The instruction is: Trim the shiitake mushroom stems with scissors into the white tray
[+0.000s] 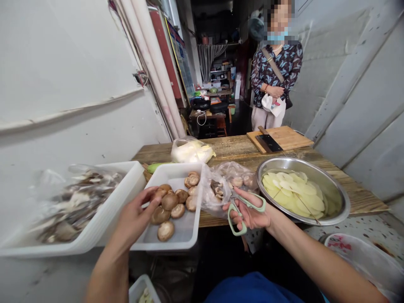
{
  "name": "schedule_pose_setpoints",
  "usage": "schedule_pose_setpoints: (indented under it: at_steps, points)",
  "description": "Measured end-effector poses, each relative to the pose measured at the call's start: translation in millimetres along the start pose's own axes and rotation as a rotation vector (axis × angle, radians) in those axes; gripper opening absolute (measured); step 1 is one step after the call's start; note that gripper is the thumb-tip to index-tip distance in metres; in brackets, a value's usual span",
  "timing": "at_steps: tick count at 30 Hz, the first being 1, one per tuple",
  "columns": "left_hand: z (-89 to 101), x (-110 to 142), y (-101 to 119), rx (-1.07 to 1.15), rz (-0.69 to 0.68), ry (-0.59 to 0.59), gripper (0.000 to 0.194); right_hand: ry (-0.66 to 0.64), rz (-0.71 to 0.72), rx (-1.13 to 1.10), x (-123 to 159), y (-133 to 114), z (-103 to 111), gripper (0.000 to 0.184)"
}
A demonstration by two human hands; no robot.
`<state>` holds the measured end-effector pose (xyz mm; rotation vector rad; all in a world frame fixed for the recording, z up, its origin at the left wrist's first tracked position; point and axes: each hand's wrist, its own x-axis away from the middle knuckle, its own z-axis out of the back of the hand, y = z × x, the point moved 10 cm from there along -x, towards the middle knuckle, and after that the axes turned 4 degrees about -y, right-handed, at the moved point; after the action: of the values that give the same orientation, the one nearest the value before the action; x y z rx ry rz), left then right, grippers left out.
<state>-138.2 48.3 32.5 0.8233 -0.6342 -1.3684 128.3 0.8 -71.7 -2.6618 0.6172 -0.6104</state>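
Observation:
My right hand [251,214] grips green-handled scissors [244,209], their blades pointing into a clear plastic bag of mushrooms [225,185]. My left hand [137,216] reaches over the near left corner of a white tray [186,235] that holds several brown mushrooms [170,201]. Its fingers are curled beside one mushroom at the tray's left; I cannot see whether they hold it.
A second white tray [94,229] with mushrooms in plastic sits at the left. A steel bowl [339,198] of pale potato slices stands at the right. A cutting board [288,136] with a cleaver [268,142] lies at the table's far edge. Another person [276,80] stands behind it.

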Motion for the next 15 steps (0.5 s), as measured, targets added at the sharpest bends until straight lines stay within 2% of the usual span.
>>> schedule_pose_setpoints:
  at_steps: [3, 4, 6, 7, 8, 10, 11, 12, 13, 15]
  points:
    - [-8.9, -19, 12, -0.273, -0.100, 0.030, 0.045, 0.029, 0.011, -0.065, 1, 10, 9, 0.065]
    - [-14.2, -19, 25, -0.289, -0.150, 0.052, 0.041, 0.025, 0.016, -0.087, 0, 12, 10, 0.064]
    - [-28.9, -7, 66, -0.219, -0.306, 0.093, 0.033, -0.009, 0.009, -0.123, -5, 17, 6, 0.062]
    - [-44.9, 3, 91, -0.148, -0.404, 0.035, 0.031, -0.026, -0.003, -0.129, -9, 19, 4, 0.062]
    - [-67.9, 13, 114, -0.056, -0.480, -0.100, 0.026, -0.029, -0.011, -0.130, -13, 19, 2, 0.062]
    - [-140.8, 44, 149, 0.001, -0.565, -0.655, 0.023, 0.011, 0.005, -0.129, -20, 17, 3, 0.060]
    - [-167.4, 56, 155, -0.004, -0.553, -0.848, 0.026, 0.046, 0.039, -0.136, -23, 13, 7, 0.056]
    - [-185.6, 60, 158, -0.032, -0.540, -0.943, 0.027, 0.083, 0.084, -0.150, -25, 9, 10, 0.052]
    - [-198.6, 55, 155, -0.095, -0.523, -0.962, 0.027, 0.117, 0.132, -0.171, -25, 6, 14, 0.048]
    - [-209.8, 24, 138, -0.278, -0.441, -0.821, 0.017, 0.159, 0.219, -0.218, -21, 3, 20, 0.043]
